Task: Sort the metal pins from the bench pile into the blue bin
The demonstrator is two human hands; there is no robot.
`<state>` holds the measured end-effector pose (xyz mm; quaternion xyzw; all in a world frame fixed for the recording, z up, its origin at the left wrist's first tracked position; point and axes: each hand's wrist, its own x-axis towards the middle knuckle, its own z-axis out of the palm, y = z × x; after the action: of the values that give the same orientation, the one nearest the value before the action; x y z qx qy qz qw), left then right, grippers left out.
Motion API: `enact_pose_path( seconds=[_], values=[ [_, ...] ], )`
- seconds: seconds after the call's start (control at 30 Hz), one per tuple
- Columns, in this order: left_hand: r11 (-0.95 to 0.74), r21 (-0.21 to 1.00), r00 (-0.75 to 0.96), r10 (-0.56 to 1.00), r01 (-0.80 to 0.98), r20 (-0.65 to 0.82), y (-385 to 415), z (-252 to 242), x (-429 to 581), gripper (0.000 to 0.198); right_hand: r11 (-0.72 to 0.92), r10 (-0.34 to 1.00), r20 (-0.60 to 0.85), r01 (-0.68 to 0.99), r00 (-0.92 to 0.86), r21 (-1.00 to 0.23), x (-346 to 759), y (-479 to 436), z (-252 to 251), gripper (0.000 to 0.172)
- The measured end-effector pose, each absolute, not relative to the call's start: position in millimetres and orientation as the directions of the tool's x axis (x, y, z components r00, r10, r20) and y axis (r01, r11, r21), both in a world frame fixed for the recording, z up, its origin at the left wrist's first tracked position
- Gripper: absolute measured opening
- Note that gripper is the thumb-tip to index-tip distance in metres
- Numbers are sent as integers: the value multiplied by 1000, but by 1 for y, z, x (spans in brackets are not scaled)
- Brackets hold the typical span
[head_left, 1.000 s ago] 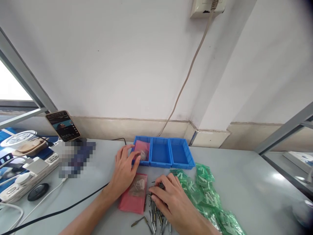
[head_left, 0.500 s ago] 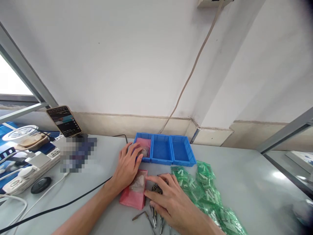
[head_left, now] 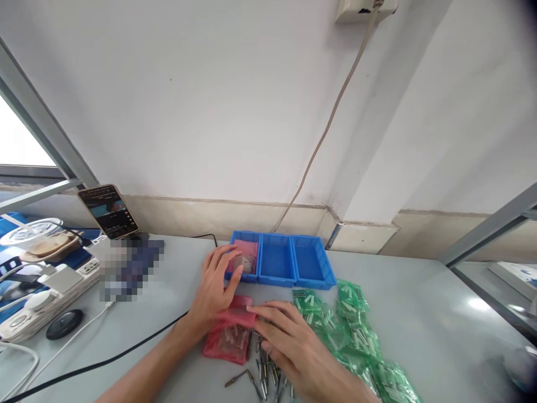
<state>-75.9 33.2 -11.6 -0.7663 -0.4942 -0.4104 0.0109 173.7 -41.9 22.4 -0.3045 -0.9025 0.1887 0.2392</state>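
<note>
A flat pink plastic bag (head_left: 226, 342) with small pale pieces inside lies on the table below the bins. Over its upper part, a pink layer (head_left: 238, 317) stands raised and bent; I cannot tell whether it is a second bag or a flap. My right hand (head_left: 289, 336) grips that layer's right edge between fingers and thumb. My left hand (head_left: 218, 285) hovers with spread fingers at the left blue bin (head_left: 251, 277), which contains another pink bag (head_left: 246, 250). Loose metal pins (head_left: 263, 372), dark and silvery, lie partly hidden under my right hand.
Two further blue bins (head_left: 277, 280) adjoin the left one, against the wall. Several green bags (head_left: 356, 330) with small parts lie at right. A black cable (head_left: 104, 354) crosses the left side, near a phone (head_left: 109, 211), a power strip (head_left: 54, 308) and a black round object (head_left: 65, 324).
The upper pink layer has been lifted and bent, exposing the bag with pale pieces beneath. My left hand has opened slightly and stays by the bin.
</note>
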Motion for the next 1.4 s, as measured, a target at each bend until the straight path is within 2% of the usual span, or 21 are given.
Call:
enact_pose_path(
  seconds=[0.1, 0.17, 0.23, 0.33, 0.47, 0.67, 0.8, 0.9, 1.0, 1.03, 1.1, 1.17, 1.4],
  values=[
    [-530, 427, 133, 727, 733, 673, 27, -6, -75, 40, 544, 798, 303, 406, -521, -735, 177, -38, 20, 42],
    [-586, 400, 158, 679, 705, 717, 23, -4, -74, 53, 420, 876, 285, 324, -390, -848, 179, -34, 17, 40],
    [-660, 318, 239, 610, 681, 755, 18, -2, -73, 60, 333, 923, 261, 246, -282, -911, 180, -30, 15, 40],
    [-718, 185, 374, 543, 671, 752, 12, 1, -72, 54, 240, 957, 211, 138, -199, -961, 181, -26, 16, 41],
    [-767, 122, 458, 493, 630, 740, 10, 3, -72, 46, 175, 966, 164, 39, -199, -984, 182, -24, 17, 38],
    [-821, 132, 508, 461, 556, 727, 13, -2, -76, 43, 154, 958, 155, -26, -241, -988, 179, -24, 13, 30],
    [-822, 275, 472, 523, 498, 710, 12, -6, -68, 31, 252, 949, 228, 93, -216, -963, 179, -23, 8, 31],
    [-743, 407, 373, 636, 531, 675, 6, -7, -59, 28, 291, 952, 263, 205, -156, -934, 181, -22, 5, 26],
    [-647, 532, 251, 732, 547, 633, -1, -6, -53, 55, 223, 972, 210, 125, -106, -967, 182, -19, 5, 32],
    [-649, 539, 255, 734, 536, 630, -2, -5, -52, 57, 181, 980, 173, 73, -97, -981, 182, -18, 6, 34],
    [-708, 494, 346, 690, 505, 635, -3, -4, -52, 46, 105, 991, 106, -18, -87, -994, 181, -17, 8, 38],
    [-775, 426, 432, 620, 466, 655, -2, -3, -53, 45, 62, 995, 67, -66, -74, -996, 180, -16, 10, 39],
    [-801, 351, 455, 574, 485, 681, 0, 0, -56, 36, -29, 995, -18, -109, -96, -994, 181, -16, 15, 42]
  ],
)
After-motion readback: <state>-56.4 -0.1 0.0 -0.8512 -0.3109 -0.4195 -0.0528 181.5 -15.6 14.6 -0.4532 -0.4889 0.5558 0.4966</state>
